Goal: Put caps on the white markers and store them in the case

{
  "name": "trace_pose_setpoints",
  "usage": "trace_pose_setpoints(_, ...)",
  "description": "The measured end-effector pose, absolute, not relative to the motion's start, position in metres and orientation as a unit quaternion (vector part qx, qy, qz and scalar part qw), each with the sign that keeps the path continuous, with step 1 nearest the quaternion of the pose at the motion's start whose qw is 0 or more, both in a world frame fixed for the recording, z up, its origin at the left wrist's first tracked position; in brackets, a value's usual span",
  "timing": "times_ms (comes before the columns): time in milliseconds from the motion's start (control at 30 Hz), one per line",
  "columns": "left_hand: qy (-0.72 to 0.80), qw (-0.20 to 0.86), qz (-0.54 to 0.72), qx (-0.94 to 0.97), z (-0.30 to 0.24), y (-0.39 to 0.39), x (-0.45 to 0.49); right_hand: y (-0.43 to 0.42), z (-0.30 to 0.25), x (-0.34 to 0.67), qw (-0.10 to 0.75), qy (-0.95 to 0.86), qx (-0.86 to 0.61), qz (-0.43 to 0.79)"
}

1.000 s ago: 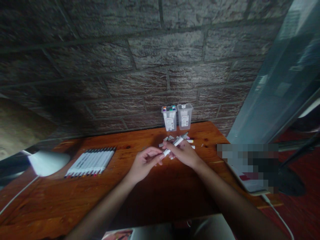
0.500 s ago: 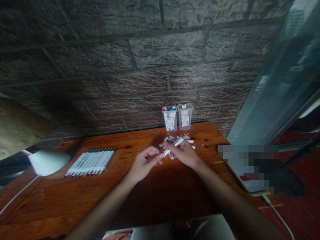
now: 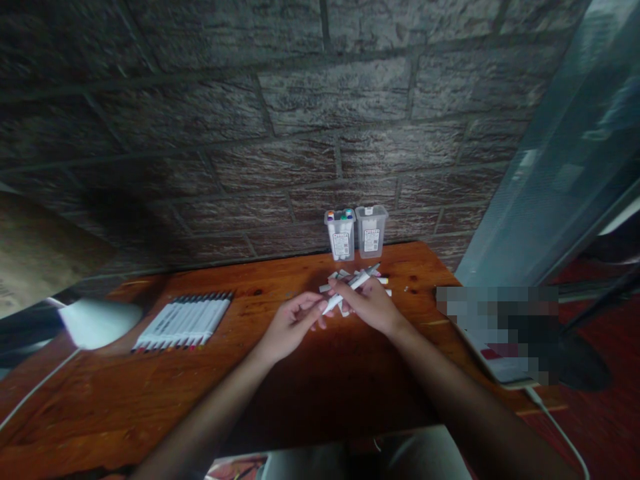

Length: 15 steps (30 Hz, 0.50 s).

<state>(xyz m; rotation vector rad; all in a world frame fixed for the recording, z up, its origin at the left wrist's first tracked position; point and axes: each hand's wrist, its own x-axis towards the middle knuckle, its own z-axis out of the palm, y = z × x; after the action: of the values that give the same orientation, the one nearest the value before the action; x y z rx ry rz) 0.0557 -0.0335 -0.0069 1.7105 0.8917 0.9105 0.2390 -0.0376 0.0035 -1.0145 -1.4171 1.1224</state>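
A white marker pen [image 3: 352,283] with a dark, pointed upper end slants between my hands, above the table. My right hand [image 3: 373,305] is closed around its middle, thumb along the barrel. At the marker's lower end, my left hand [image 3: 293,327] has thumb and fingertips curled together against it; whether a cap sits between them is too small to tell. Behind and under the hands lies a loose pile of white markers [image 3: 384,281], partly hidden by my right hand. To the left, a neat row of white markers [image 3: 183,321] lies side by side with coloured ends toward me.
Two clear plastic boxes [image 3: 371,233] stand by the stone wall [image 3: 300,160], the left one holding several markers. A white lamp-like object [image 3: 100,325] with a cord stands left on the wooden table [image 3: 280,393]. A partly blurred-out flat device [image 3: 493,357] lies at the right edge.
The marker's lower end, beside a reddish spot earlier, now shows as a pale tapered point by my left fingertips. Both hands stay almost in place. The view has shifted slightly.
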Motion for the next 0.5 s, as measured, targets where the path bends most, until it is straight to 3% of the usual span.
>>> trace_pose_setpoints(500, 0.348, 0.494, 0.328, 0.726, -0.0156, -0.0315, 0.0538, -0.0350, -0.0004, 0.2386, 0.534, -0.561, -0.418, 0.474)
